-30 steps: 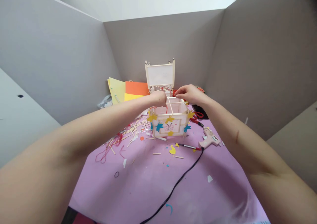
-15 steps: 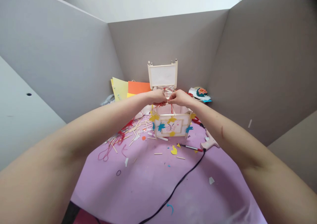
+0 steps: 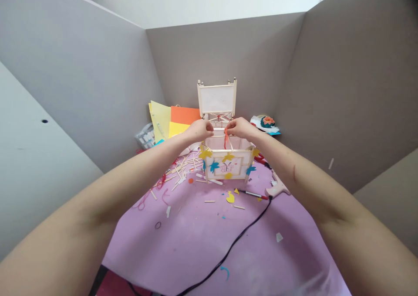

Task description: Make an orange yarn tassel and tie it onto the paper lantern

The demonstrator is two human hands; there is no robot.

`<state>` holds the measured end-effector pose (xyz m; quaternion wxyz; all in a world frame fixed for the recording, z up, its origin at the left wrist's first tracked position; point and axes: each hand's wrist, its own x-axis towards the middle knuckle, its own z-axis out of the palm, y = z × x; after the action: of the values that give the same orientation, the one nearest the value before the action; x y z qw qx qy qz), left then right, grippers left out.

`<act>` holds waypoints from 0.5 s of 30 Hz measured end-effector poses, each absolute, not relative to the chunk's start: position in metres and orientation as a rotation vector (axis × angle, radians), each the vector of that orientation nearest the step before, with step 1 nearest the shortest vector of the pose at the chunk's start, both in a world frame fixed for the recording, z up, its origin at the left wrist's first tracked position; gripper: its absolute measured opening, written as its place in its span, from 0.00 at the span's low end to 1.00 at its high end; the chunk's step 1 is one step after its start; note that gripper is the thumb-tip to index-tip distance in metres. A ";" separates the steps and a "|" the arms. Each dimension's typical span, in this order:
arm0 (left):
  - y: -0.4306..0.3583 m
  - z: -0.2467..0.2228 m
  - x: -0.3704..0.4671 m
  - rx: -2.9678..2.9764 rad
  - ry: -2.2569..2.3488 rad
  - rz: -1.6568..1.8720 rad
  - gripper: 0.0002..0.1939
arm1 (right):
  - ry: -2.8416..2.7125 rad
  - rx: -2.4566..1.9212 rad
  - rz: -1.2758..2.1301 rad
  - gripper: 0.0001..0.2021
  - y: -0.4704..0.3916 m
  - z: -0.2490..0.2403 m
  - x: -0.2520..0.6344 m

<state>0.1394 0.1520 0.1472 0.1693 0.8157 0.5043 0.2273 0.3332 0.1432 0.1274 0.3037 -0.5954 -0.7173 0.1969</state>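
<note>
The left hand [image 3: 205,129], fingers loosely curled, hovers by the stick-framed box [image 3: 227,165], its grip unclear. Right of it, above the box's opening, the right hand [image 3: 235,127] pinches red string [image 3: 225,140], fingertips nearly closed.

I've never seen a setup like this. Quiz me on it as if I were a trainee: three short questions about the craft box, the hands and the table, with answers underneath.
1. True or false: the glue gun lies on the purple table to the right of the box.
2. Multiple choice: whose fingers does the red string hang from?
A) the left hand's
B) the right hand's
C) neither hand's
3. Fill in the blank: the drawing in the middle of the box's front panel shows a ____.

Key: 1. True; 2. B; 3. butterfly
</note>
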 end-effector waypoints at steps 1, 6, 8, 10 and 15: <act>0.151 0.146 0.139 2.342 1.492 0.700 0.08 | -1.934 -1.590 0.467 0.07 0.145 0.126 0.333; 0.152 0.133 0.127 2.042 1.572 0.880 0.11 | -1.996 -1.669 0.330 0.04 0.147 0.121 0.334; 0.151 0.124 0.117 1.931 1.560 0.966 0.10 | -2.015 -1.707 0.300 0.03 0.146 0.121 0.334; 0.149 0.115 0.108 1.828 1.529 1.045 0.10 | -2.036 -1.746 0.285 0.03 0.146 0.122 0.332; 0.134 0.092 0.089 1.597 1.418 1.146 0.10 | -2.092 -1.807 0.269 0.02 0.144 0.124 0.324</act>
<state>0.0887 0.1344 0.0919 0.3510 0.6169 0.5479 0.4428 0.3241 0.1445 0.1244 0.1811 -0.6397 -0.7409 0.0952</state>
